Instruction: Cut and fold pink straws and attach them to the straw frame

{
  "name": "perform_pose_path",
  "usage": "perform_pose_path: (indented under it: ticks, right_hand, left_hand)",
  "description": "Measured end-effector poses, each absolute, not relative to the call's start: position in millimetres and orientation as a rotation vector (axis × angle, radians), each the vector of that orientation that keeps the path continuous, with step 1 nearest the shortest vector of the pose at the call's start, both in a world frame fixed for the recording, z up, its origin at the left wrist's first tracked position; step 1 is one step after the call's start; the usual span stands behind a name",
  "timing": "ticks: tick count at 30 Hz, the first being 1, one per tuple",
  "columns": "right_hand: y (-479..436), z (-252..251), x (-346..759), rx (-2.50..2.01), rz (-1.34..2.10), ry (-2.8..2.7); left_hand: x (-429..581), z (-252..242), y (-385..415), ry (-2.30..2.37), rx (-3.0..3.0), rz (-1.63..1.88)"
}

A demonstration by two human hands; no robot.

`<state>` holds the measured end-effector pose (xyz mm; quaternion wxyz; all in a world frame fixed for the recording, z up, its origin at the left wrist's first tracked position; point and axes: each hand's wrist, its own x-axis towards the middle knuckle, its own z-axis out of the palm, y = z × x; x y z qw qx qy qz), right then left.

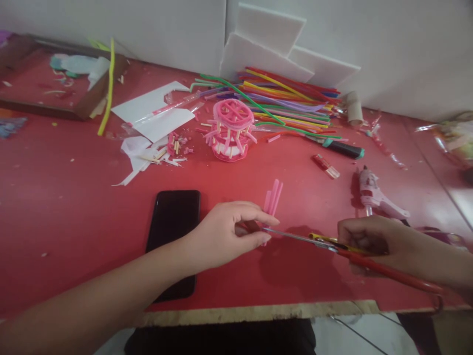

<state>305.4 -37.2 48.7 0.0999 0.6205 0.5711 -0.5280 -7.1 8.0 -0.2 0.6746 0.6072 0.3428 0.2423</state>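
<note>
My left hand (236, 229) is closed in a pinch near the middle front of the table. Several short pink pipe cleaner pieces (274, 197) stick up beyond its fingertips, and part of them is hidden by the fingers. In my right hand (373, 241) is a pair of scissors (325, 243) with red and yellow handles. Their thin metal tips point left and reach the pink pieces at my left fingertips. Beyond the left hand stands a small round pink structure (233, 116) built of pipe cleaners and wooden sticks.
A black phone (173, 217) lies under my left forearm. Pipe cleaners (291, 98) are heaped against white foam boards (266, 54). A pink glue gun (377, 190), a cutter knife (343, 148) and a cardboard roll (354, 108) are at right. Paper scraps (140, 153) lie left.
</note>
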Motion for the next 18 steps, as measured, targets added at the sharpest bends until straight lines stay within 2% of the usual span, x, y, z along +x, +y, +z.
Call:
perform_pose_path:
  ticks: [18]
  right_hand:
    - [-33.0,53.0,293.8,1.799,-1.563,1.679]
  left_hand:
    - [-7.7,-2.1,8.7,0.796,1.32,0.526]
